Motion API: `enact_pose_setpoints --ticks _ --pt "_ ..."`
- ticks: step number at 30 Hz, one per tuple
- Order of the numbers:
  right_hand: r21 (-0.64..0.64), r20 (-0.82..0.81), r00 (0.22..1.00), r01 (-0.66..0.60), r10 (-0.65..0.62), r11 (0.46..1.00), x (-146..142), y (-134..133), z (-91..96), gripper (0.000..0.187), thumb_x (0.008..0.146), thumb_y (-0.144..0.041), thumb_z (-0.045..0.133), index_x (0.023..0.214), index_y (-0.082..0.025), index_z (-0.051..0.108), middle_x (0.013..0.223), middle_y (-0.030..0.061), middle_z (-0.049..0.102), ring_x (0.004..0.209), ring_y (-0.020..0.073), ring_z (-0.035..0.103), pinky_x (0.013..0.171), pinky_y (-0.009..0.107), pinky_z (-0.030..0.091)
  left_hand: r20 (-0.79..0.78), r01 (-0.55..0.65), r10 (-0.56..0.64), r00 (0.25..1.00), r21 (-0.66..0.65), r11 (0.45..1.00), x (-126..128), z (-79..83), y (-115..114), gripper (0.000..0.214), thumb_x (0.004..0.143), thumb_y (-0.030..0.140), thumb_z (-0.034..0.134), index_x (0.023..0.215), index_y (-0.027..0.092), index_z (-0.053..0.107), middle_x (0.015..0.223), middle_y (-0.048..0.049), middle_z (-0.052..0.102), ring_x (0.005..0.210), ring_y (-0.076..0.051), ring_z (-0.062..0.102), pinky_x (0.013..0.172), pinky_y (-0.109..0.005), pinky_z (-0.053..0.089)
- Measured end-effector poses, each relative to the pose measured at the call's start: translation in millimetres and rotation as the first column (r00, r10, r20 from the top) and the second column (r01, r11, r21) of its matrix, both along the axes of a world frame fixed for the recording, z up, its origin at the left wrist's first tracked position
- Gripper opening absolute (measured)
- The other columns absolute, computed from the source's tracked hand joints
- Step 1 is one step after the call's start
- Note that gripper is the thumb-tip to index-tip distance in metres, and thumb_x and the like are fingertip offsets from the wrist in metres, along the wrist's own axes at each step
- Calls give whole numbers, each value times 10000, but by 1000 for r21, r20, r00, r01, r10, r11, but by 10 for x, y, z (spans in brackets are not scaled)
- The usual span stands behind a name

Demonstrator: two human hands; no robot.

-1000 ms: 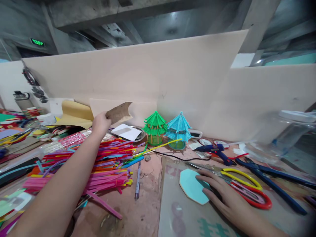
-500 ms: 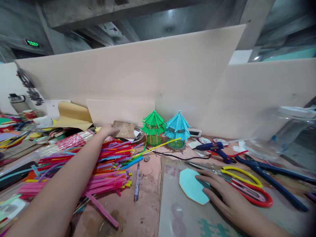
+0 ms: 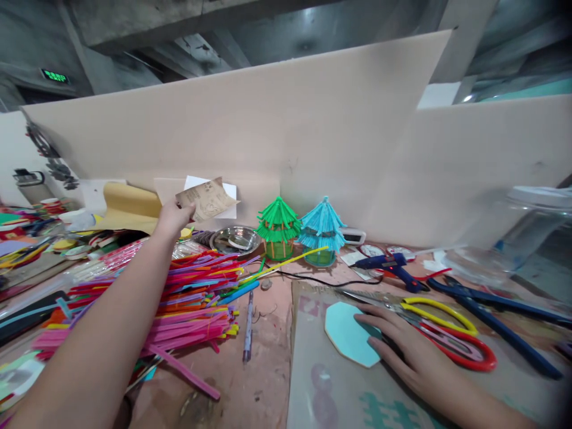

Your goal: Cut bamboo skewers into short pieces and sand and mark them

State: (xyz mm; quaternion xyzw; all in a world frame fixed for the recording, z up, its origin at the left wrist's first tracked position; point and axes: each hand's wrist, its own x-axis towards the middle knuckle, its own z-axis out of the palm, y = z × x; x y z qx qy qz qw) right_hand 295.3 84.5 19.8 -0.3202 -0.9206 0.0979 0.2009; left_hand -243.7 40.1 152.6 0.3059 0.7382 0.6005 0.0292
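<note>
My left hand (image 3: 175, 219) is closed on a brown printed paper (image 3: 208, 199), raised above the back of the table. A white sheet (image 3: 231, 208) shows behind that paper; whether my fingers hold it too is hidden. Below stands a round metal dish (image 3: 218, 243) with a pale piece inside. My right hand (image 3: 397, 342) lies open, fingers stretched over the right edge of a light blue octagonal board (image 3: 348, 333) that rests on a plastic-covered sheet. Beside this hand are scissors with yellow handles (image 3: 440, 313) and a pair with red handles (image 3: 485, 357).
Bundled pipe cleaners (image 3: 192, 322) lie under my left forearm. A green hut model (image 3: 279, 223) and a blue hut model (image 3: 322, 226) stand at the back by the board wall. A glue gun (image 3: 388, 267), dark-handled cutters (image 3: 500, 333) and a clear jar (image 3: 521, 232) are on the right.
My left hand has lifted the brown paper and white sheet up and leftward, off the metal dish, which is now uncovered. My right hand stays on the octagonal board.
</note>
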Motion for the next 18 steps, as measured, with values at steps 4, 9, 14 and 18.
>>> enact_pose_setpoints --ticks 4,9,14,18 --pt "-1 5 1000 3 -3 1000 11 -6 -1 422 986 -452 464 1306 -253 652 1438 136 575 1321 328 566 1094 556 478 112 81 -87 990 54 995 17 -43 -12 343 965 344 618 1251 155 598 1228 -100 635 1032 -224 655 866 -428 583" --pt "-13 15 1000 -2 2 1000 -1 -23 22 426 997 -448 445 1313 -244 644 1442 140 568 1326 320 561 1098 550 475 168 93 -107 980 88 992 39 -127 -31 361 964 348 618 1270 159 588 1256 -104 623 1059 -235 646 885 -443 576" --pt "-16 14 1000 -10 10 1000 -16 -19 30 425 998 -445 446 1312 -236 641 1446 149 560 1339 325 544 1099 553 470 126 81 -84 988 34 996 30 -145 -7 365 965 349 617 1276 161 585 1266 -106 619 1069 -237 644 892 -448 573" --pt "-31 -6 1000 -8 7 999 -25 -38 53 410 998 -427 455 1303 -222 637 1421 159 577 1308 319 569 1093 544 474 49 92 -87 995 -121 988 72 -225 21 368 965 350 616 1280 162 583 1270 -107 616 1071 -238 643 893 -449 573"
